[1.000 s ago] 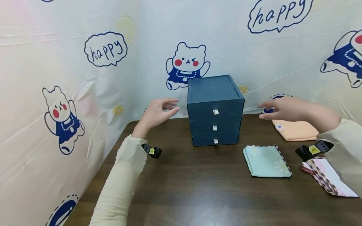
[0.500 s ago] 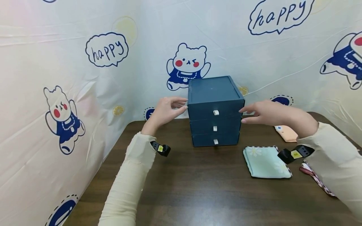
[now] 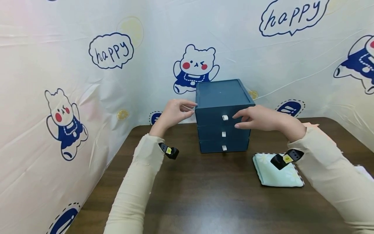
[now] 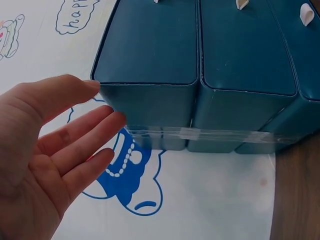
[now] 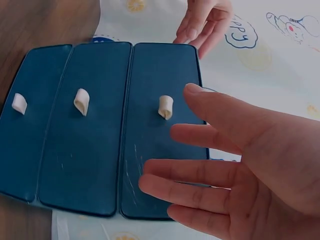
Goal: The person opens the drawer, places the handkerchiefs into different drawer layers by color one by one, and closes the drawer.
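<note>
A dark blue three-drawer box (image 3: 211, 130) stands at the back of the table, each drawer front bearing a small white pull tab (image 3: 225, 117). At its upper left edge is my left hand (image 3: 175, 113), fingertips at the side wall; the left wrist view shows thumb and fingers (image 4: 82, 135) spread by the top drawer's corner. My right hand (image 3: 258, 118) hovers before the top drawer's right part, its fingertips just right of the top tab. In the right wrist view its fingers (image 5: 192, 172) are extended and hold nothing. All drawers are closed.
A folded mint-green cloth (image 3: 271, 175) lies right of the box, partly behind my right wrist camera. A folded peach cloth (image 3: 321, 131) and a whitish cloth (image 3: 363, 170) are mostly hidden by my right sleeve. A printed curtain (image 3: 152, 65) hangs behind the table.
My right hand has swung left from above the peach cloth to the front of the top drawer. My left hand has moved right, up to the box's left side.
</note>
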`<control>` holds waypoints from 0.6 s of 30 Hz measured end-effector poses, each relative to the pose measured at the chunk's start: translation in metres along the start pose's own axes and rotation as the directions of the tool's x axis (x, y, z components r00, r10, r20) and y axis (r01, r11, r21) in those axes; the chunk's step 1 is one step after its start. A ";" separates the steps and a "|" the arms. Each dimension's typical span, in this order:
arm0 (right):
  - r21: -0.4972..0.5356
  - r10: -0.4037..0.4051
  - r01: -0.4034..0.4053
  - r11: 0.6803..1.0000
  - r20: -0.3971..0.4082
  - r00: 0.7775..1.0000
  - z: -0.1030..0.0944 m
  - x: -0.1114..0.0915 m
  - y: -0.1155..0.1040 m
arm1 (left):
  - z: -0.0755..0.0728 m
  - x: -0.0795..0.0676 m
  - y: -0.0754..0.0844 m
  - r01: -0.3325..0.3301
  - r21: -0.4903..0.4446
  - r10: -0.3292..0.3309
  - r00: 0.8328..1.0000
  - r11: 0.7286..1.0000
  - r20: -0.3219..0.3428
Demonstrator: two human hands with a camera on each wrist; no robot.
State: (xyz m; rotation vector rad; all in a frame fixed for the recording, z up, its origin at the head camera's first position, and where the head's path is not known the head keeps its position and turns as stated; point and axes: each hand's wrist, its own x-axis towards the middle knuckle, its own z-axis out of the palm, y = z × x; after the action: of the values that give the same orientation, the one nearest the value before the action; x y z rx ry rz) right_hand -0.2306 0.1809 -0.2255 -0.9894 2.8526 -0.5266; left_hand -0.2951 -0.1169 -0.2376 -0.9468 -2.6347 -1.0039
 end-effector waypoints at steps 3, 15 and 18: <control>0.004 0.005 -0.005 1.000 0.001 1.000 0.003 0.006 0.000 | 0.001 0.003 -0.001 -0.001 -0.011 0.001 1.000 1.000 0.007; 0.021 0.024 -0.023 0.999 -0.045 0.999 0.016 0.025 0.003 | 0.003 0.006 -0.001 -0.010 -0.019 0.010 1.000 1.000 -0.002; 0.020 0.021 -0.020 1.000 -0.093 0.995 0.020 0.030 0.005 | 0.003 0.007 -0.002 -0.009 -0.037 0.009 1.000 0.999 0.000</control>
State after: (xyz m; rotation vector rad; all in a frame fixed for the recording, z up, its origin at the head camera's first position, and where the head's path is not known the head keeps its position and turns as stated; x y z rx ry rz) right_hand -0.2530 0.1603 -0.2452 -0.9559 2.9298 -0.6133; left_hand -0.3017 -0.1124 -0.2379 -0.9658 -2.6180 -1.0538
